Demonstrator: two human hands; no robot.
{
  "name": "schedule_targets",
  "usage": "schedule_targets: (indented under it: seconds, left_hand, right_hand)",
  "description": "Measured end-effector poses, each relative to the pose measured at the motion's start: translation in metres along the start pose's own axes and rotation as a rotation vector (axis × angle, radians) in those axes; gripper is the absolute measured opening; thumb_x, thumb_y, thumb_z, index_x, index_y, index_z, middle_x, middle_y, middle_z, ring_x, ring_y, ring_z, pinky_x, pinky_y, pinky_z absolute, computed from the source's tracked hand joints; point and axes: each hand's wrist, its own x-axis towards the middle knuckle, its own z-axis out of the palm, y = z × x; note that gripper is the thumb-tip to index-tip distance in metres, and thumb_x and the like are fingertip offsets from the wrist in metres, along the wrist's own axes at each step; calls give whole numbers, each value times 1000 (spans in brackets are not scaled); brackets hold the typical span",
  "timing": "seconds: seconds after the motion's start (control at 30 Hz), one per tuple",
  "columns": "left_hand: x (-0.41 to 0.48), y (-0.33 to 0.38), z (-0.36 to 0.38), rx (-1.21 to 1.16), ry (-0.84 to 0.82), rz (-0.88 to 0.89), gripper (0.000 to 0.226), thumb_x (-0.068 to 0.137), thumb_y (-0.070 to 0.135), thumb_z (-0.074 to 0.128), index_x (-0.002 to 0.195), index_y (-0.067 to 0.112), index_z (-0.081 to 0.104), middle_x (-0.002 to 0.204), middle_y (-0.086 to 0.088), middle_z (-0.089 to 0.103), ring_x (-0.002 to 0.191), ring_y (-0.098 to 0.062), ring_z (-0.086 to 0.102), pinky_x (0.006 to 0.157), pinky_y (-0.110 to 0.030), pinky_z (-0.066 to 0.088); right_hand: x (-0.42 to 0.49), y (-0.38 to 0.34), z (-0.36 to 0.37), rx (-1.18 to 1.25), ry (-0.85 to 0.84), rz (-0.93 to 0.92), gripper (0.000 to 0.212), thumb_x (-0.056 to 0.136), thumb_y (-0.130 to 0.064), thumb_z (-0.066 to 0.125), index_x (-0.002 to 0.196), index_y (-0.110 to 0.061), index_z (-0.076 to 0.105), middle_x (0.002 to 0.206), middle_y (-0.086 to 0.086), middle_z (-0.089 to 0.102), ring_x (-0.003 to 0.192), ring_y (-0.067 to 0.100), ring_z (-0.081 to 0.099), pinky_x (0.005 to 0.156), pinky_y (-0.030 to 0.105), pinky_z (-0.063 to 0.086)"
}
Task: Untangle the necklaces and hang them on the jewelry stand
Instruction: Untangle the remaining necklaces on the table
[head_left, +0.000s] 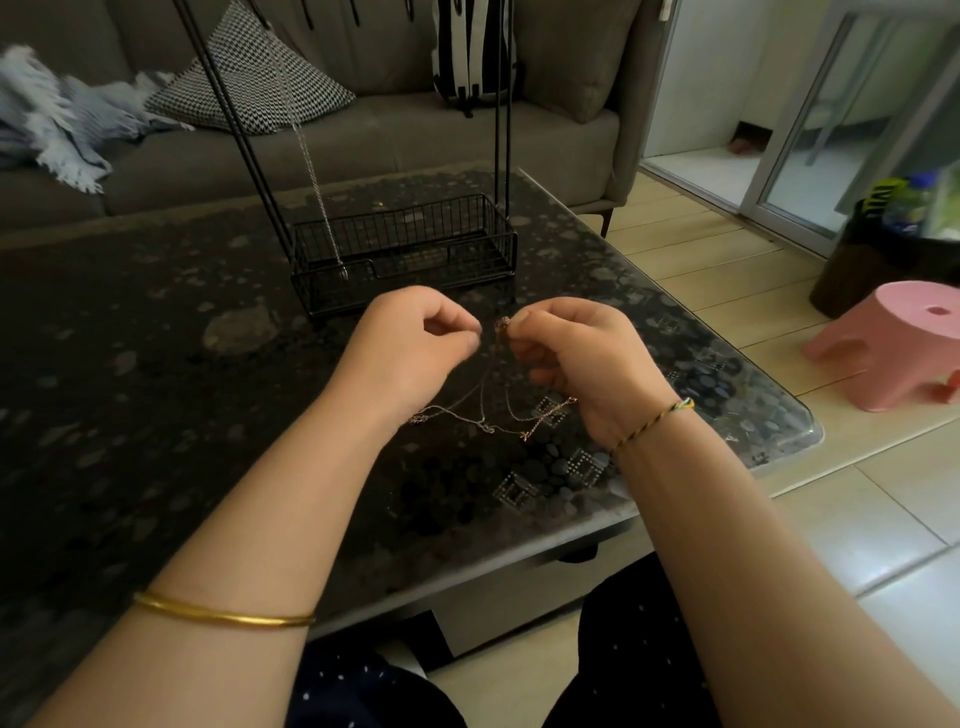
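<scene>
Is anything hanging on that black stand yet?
Yes: one silver chain hangs down inside the stand, its end reaching the wire basket.

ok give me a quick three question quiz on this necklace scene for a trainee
1. True or false: one chain already hangs on the jewelry stand.
2. Which holds the tangled necklaces? A left hand only, B right hand only, C both.
3. Fill in: the stool beside the table is ____.

Key: 1 true; 2 C; 3 pink.
</scene>
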Motion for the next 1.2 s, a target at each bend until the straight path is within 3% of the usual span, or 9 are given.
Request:
schedule_targets:
  seconds: [0.13, 0.23, 0.33, 0.43, 0.63, 0.7, 0.83, 1.0, 1.2]
  left_hand:
    - [-1, 2, 6, -36, -161, -44, 10, 85, 17, 71, 82, 26, 70, 86, 9, 67, 85, -5, 60, 77, -22, 46]
    - [1, 2, 6, -54, -128, -77, 8, 87, 17, 68, 81, 22, 69, 86, 4, 67, 85, -10, 60, 77, -26, 47]
    - [3, 2, 5, -145, -117, -158, 9, 89, 14, 62, 82, 18, 67, 85, 1, 72, 91, -15, 66, 88, -36, 51]
    - [2, 3, 3, -189, -130, -187, 9, 90, 17, 60, 84, 16, 65, 69, 4, 70, 80, -14, 67, 90, -39, 52]
    - [2, -1, -3, -74, -126, -148, 7, 89, 18, 65, 83, 18, 64, 76, 1, 63, 69, -10, 62, 72, -28, 54]
    - [2, -5, -5, -64, -134, -152, 8, 89, 15, 65, 83, 18, 63, 81, -2, 65, 72, -12, 62, 65, -25, 54]
    - [3, -11, -7, -22, -133, -158, 5, 90, 14, 64, 87, 18, 63, 89, -3, 66, 76, -12, 62, 55, -22, 45]
    - [2, -14, -9, 77, -154, -160, 12, 87, 11, 67, 84, 21, 62, 83, 3, 62, 73, -9, 58, 58, -21, 38]
    - [6, -16, -10, 145, -144, -323, 11, 97, 9, 52, 91, 14, 60, 87, -7, 66, 61, -13, 58, 49, -23, 40]
  right_hand:
    - [1, 1, 2, 22, -8, -19, 17, 83, -6, 61, 68, -14, 64, 67, -1, 61, 67, 11, 55, 60, 23, 43]
    - [2, 2, 3, 31, 11, -34, 16, 83, -5, 58, 70, -12, 62, 71, 2, 63, 71, 14, 57, 62, 25, 44]
    - [3, 3, 3, 47, 33, -37, 15, 85, -5, 54, 73, -12, 60, 76, 6, 66, 75, 18, 62, 65, 29, 46]
    - [4, 3, 3, 38, 46, -43, 14, 89, -6, 50, 77, -12, 56, 73, 4, 68, 73, 18, 66, 67, 29, 50]
    - [4, 2, 2, 66, 78, -33, 12, 93, -6, 42, 83, -10, 48, 62, 2, 54, 53, 14, 63, 66, 35, 55]
    - [3, 2, 2, 40, 80, -29, 12, 94, -7, 42, 85, -10, 48, 61, 1, 51, 45, 11, 55, 56, 32, 55]
    - [3, 4, 1, -95, 115, -65, 11, 93, -10, 43, 85, -11, 50, 63, 1, 50, 44, 9, 41, 37, 18, 35]
    - [6, 7, -1, -228, 173, -159, 9, 92, -11, 47, 86, -11, 54, 66, 1, 54, 49, 7, 41, 41, 14, 33]
    - [6, 10, -1, -503, 280, -283, 5, 87, -15, 50, 84, -15, 53, 68, -8, 49, 67, 16, 48, 65, 37, 46]
